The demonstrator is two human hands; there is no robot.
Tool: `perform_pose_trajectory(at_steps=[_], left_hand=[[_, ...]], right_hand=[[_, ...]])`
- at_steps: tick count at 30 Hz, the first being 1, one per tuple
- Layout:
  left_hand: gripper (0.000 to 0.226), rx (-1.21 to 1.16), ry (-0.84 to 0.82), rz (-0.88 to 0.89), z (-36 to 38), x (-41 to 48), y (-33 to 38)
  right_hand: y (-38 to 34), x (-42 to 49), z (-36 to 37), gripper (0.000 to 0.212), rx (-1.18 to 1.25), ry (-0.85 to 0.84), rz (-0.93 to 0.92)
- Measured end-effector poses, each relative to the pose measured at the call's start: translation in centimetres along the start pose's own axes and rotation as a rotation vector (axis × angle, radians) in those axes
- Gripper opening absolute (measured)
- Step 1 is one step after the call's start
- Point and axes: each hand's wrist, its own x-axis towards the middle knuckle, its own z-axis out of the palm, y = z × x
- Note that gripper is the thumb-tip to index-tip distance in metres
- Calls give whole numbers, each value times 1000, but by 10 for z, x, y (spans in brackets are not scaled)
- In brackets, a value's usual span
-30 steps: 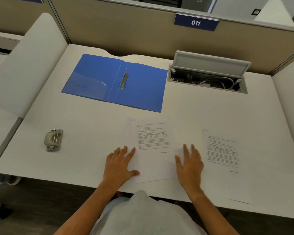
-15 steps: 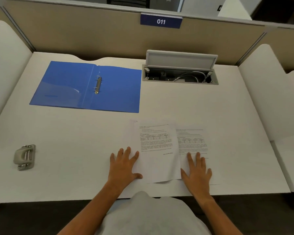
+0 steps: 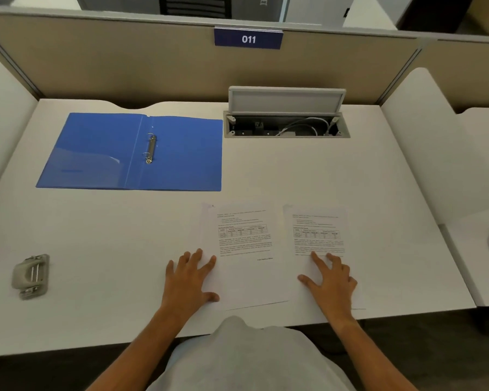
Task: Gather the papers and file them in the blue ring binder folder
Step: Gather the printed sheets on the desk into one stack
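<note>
- Papers lie in two sheets side by side near the front edge of the bench [image 3: 266, 170]: the left sheet [image 3: 243, 244] and the right sheet [image 3: 316, 232], their inner edges touching or slightly overlapped; which it is I cannot tell from here.
- Left hand [image 3: 191, 277] rests flat, fingers spread, on the bench at the left sheet's edge, its fingertips just onto the paper; it grips nothing.
- Right hand [image 3: 331, 280] lies flat and open on the lower part of the right sheet, pressing it down and pinching nothing.
- Blue ring binder [image 3: 181, 153] sits open and flat at the far left of the bench, well apart from the papers, its rings [image 3: 150, 149] on the spine. Whether the rings are open I cannot tell.
- Gathering looks like the step in hand. It would go best by sliding the right sheet leftward under a flat palm until it lies over the left one, with the left hand acting as a stop.
- Squaring comes after that: lift the pair and tap the edges on the bench so the holes line up.
- Hole punch [image 3: 30, 276] waits at the left. I see no holes in the sheets, so punching probably comes before filing.
</note>
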Motion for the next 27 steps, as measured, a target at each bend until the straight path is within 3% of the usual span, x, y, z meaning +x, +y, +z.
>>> perform_pose_trajectory(at_steps=[6,7,10,12,14,18,21,24,27], left_hand=[[104,-25,-11,-3,-3,1,1],[104,-24,-10,-3,-2,1,1],[105,-17,-4,-3,-1,2,1],[105,-33,6,-5,0,2,2],[105,-49,17,-5,1,3,1],[105,-39,13,-11,3,4,0],[105,-23,15,-8,4,5,0],[105,-24,10,-5,6,5,-1],[105,-34,-9,-11,6,5,-2]], right_hand=[[-10,-3,-2,64,162,83,-7],[-10,-2,-6,71,163,109,8],[-9,-3,-15,125,146,90,163],[-8,-9,-15,151,154,-52,236],[-4,-17,-7,162,140,-178,237],[3,-24,3,159,74,-167,219],[6,-22,1,145,32,-113,213],[13,-20,-3,116,38,18,192],[11,-18,-12,118,223,176,214]])
